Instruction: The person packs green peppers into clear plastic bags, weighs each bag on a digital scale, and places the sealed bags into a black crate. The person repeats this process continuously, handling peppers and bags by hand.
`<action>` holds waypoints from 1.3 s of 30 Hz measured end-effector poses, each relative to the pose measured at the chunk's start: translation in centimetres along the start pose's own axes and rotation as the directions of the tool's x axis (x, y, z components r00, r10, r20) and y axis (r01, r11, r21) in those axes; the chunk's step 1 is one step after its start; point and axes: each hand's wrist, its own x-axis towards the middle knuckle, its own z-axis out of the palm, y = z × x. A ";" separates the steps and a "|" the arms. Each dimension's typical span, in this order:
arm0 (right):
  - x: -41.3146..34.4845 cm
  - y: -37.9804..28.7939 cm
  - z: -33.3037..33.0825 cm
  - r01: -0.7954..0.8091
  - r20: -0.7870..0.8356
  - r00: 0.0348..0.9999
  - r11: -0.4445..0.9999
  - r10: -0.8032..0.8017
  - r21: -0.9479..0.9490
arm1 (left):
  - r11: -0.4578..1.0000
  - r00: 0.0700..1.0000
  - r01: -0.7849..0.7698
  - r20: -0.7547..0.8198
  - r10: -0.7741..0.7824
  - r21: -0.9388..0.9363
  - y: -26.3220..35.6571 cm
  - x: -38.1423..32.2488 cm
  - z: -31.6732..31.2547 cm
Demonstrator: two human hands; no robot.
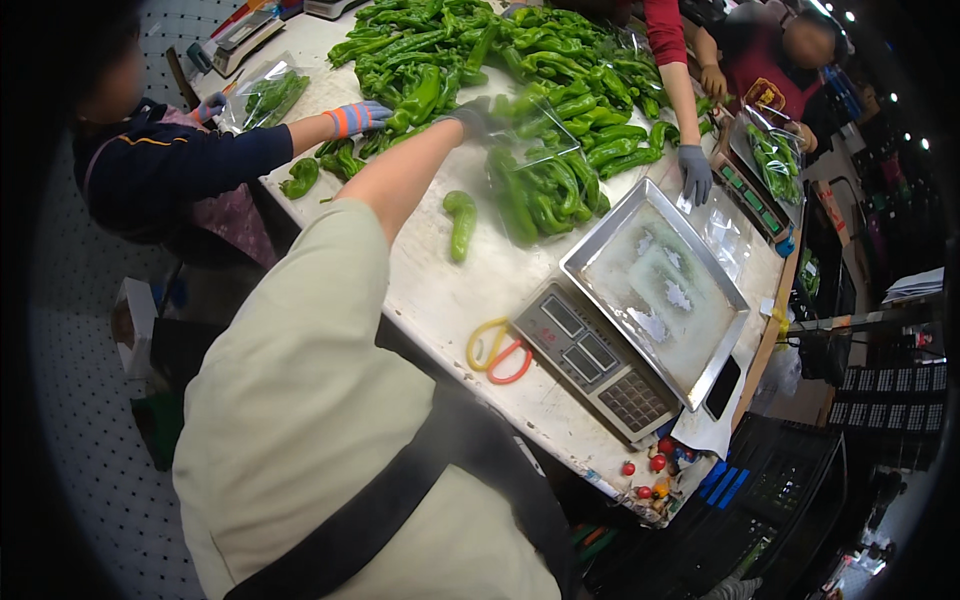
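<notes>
My left hand [474,118], in a grey glove and blurred, reaches out over the white table. It grips the upper edge of a clear plastic bag [541,142]. Long green peppers [551,196] show in the bag. A single pale green pepper [460,225] lies on the tabletop, nearer to me than the bag. Beyond my hand spreads a large heap of green peppers [420,45]. At the bottom edge a grey knit shape [731,589], cut off and dark, may be my gloved right hand; what it does cannot be made out.
Before me stands a digital scale [596,360] with a bare metal tray [660,292]. Scissors [499,351] with yellow and red handles lie beside it. Cherry tomatoes [657,463] sit at the table corner near a phone [722,388]. Co-workers' gloved hands [360,118] reach in from both sides.
</notes>
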 end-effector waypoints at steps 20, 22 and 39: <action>1.3 0.0 1.3 -0.359 0.235 0.897 0.927 0.374 -0.105 | 0.438 0.531 -0.720 -0.022 0.847 -0.538 12.9 0.4 -7.7; 1.0 -0.1 1.4 -0.362 0.214 0.902 0.927 0.375 -0.099 | 0.405 0.516 -0.796 -0.156 0.842 -0.450 16.7 -0.3 -9.0; -0.9 -2.0 -1.7 -0.261 0.012 0.965 0.961 0.263 -0.095 | 0.323 0.670 -0.179 0.125 0.732 -0.929 20.4 -12.4 3.1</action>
